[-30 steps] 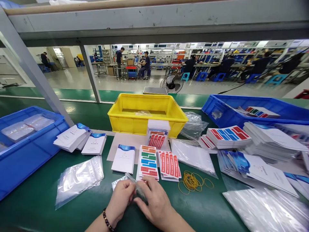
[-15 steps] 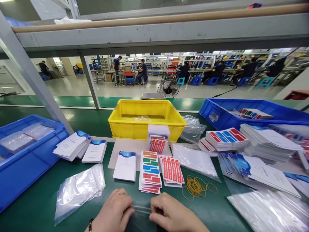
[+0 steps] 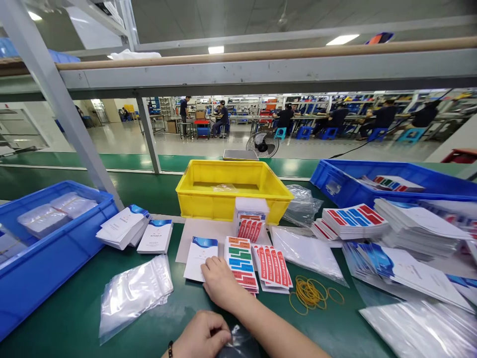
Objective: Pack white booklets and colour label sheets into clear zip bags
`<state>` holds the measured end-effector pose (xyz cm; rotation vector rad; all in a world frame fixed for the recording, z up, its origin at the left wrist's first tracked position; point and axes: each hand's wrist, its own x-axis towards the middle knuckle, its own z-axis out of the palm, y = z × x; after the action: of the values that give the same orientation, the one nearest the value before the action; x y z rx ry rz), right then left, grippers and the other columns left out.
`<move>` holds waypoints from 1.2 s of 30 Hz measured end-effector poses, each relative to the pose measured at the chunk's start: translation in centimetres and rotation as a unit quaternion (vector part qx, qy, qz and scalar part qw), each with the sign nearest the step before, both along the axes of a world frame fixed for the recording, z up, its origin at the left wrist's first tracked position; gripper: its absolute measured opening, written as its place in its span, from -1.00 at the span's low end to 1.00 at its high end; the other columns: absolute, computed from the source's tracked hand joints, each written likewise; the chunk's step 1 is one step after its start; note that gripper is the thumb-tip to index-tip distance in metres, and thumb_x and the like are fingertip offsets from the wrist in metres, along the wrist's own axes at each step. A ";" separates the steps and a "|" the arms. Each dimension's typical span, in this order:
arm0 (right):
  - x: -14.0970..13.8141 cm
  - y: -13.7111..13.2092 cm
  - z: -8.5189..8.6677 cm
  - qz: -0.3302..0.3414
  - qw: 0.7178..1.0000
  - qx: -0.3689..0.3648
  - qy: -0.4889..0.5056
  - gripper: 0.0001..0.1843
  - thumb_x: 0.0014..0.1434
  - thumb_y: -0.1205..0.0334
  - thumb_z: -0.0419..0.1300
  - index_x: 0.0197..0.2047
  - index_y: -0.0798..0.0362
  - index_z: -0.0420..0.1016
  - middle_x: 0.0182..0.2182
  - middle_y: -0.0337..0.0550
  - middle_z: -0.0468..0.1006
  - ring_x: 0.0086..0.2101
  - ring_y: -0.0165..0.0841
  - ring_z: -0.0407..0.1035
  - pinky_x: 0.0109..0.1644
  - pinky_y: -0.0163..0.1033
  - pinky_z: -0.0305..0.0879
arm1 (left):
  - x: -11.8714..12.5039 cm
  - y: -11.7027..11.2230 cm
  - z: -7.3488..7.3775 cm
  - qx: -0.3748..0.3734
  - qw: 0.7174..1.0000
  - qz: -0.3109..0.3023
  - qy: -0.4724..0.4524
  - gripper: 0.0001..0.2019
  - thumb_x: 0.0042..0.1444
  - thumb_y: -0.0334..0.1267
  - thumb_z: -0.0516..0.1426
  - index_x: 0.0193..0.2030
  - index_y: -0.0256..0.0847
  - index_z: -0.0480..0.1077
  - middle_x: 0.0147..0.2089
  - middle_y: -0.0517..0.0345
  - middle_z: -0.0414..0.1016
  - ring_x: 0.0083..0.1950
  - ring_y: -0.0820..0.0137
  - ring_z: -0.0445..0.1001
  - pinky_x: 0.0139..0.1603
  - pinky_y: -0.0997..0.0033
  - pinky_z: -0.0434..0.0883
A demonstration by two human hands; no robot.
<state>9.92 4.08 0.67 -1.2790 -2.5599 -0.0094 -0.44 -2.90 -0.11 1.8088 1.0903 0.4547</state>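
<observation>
Low in the head view, my left hand (image 3: 204, 334) pinches a clear plastic bag (image 3: 240, 343) between thumb and fingers. The bag's lower part leaves the frame. My right hand (image 3: 219, 281) reaches across in front of it, fingers stretched out over the right edge of a white booklet (image 3: 200, 252) with a blue top. Part of the booklet is covered by these fingers, and the thumb is mostly hidden. Right beside that hand lies a stack of colourful sticker sheets (image 3: 240, 258). Red sticker sheets (image 3: 274, 266) lie farther right.
Clear bags (image 3: 136, 291) lie at left, near white booklets (image 3: 154, 236) and a blue bin (image 3: 74, 233). Behind stands a yellow bin (image 3: 234, 206). Rubber bands (image 3: 309, 293), paper stacks (image 3: 417, 231) and another blue bin (image 3: 335, 186) occupy the right. A metal beam (image 3: 238, 72) crosses above.
My right hand has let go of the plastic bag and moved forward to the white booklet. My left hand keeps the bag and is a little lower. The camera has tilted up.
</observation>
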 end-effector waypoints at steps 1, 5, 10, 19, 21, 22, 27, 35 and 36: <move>0.1 0.1 -0.1 0.003 1.000 0.003 0.001 -0.93 -0.03 0.39 0.17 -0.39 0.15 0.43 -0.39 -0.04 0.43 -0.34 -0.24 0.26 -0.29 -0.18 0.13 | -0.1 0.0 0.0 0.003 1.000 0.005 -0.013 -0.69 0.09 -0.17 0.01 -0.51 -0.25 0.49 -0.53 0.15 0.45 -0.47 0.42 0.32 -0.40 0.52 0.20; 1.8 -0.3 0.3 0.020 0.995 0.066 0.067 -0.79 0.11 0.40 0.05 -0.52 0.09 0.41 -0.49 -0.15 0.38 -0.42 -0.36 0.21 -0.35 -0.24 0.04 | -0.4 0.0 -0.6 -0.058 0.991 0.042 -0.117 -0.43 0.02 0.20 -0.07 -0.48 -0.31 0.46 -0.65 0.21 0.27 -0.58 0.48 0.19 -0.51 0.52 0.13; 4.6 -3.3 3.2 0.066 0.984 0.110 0.120 -0.73 0.19 0.40 -0.07 -0.40 0.09 0.42 -0.49 -0.14 0.38 -0.45 -0.37 0.17 -0.38 -0.25 0.02 | -0.7 0.6 -0.9 -0.294 0.855 0.176 -0.388 -0.16 -0.17 0.43 -0.20 -0.28 -0.37 0.43 -0.73 0.25 0.22 -0.74 0.55 0.09 -0.68 0.55 0.06; 9.6 0.5 4.2 -0.097 0.984 -0.054 0.141 -0.78 0.16 0.37 -0.01 -0.20 0.08 0.43 -0.23 -0.08 0.44 -0.22 -0.33 0.34 -0.20 -0.28 0.21 | -0.9 0.1 1.6 -0.417 0.790 0.129 -0.431 -0.57 -0.19 -0.10 0.28 -0.23 -0.41 0.46 -0.33 -0.13 0.56 -0.26 0.12 0.52 -0.18 0.20 0.37; 10.8 3.2 3.3 -0.189 0.974 -0.069 0.101 -0.78 0.08 0.39 0.08 -0.17 0.12 0.42 -0.22 -0.02 0.43 -0.24 -0.26 0.35 -0.23 -0.23 0.21 | -0.4 -0.3 1.8 -0.412 0.811 0.067 -0.410 -0.51 -0.21 -0.04 0.28 -0.22 -0.43 0.47 -0.30 -0.19 0.56 -0.20 0.07 0.51 -0.08 0.14 0.34; 11.3 4.2 2.9 -0.206 0.971 -0.072 0.094 -0.78 0.04 0.40 0.12 -0.19 0.14 0.43 -0.23 0.00 0.43 -0.25 -0.23 0.36 -0.23 -0.22 0.20 | 0.0 -0.4 1.9 -0.404 0.822 0.042 -0.398 -0.50 -0.23 -0.01 0.28 -0.24 -0.44 0.48 -0.29 -0.21 0.56 -0.17 0.05 0.50 -0.04 0.12 0.32; 11.7 5.4 1.9 -0.209 0.967 -0.075 0.122 -0.82 -0.09 0.40 0.21 -0.32 0.12 0.42 -0.29 -0.01 0.44 -0.27 -0.19 0.33 -0.22 -0.18 0.17 | 1.8 -0.8 2.3 -0.373 0.863 -0.018 -0.340 -0.58 -0.18 0.00 0.25 -0.26 -0.31 0.50 -0.24 -0.10 0.56 -0.05 0.02 0.44 0.07 0.03 0.24; 13.2 4.8 3.1 -0.187 0.927 -0.102 0.308 -0.78 0.12 0.16 0.01 -0.49 0.05 0.32 -0.54 -0.22 0.43 -0.48 -0.35 0.31 -0.39 -0.28 0.20 | 3.8 -0.2 -1.7 -0.401 0.833 0.039 -0.378 -0.48 -0.36 0.05 0.31 -0.38 -0.44 0.51 -0.35 -0.20 0.57 -0.24 0.05 0.52 -0.09 0.15 0.34; 13.8 4.7 3.3 -0.195 0.915 -0.105 0.336 -0.72 0.14 0.09 -0.04 -0.47 0.06 0.32 -0.57 -0.23 0.41 -0.52 -0.37 0.30 -0.44 -0.30 0.20 | 3.8 -0.1 -2.0 -0.406 0.829 0.063 -0.380 -0.48 -0.38 0.03 0.33 -0.41 -0.46 0.51 -0.39 -0.21 0.57 -0.29 0.09 0.53 -0.15 0.20 0.36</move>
<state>23.74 8.73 4.02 -1.5181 -1.7321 0.5409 3.36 -3.03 -2.07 0.6796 0.6568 0.5966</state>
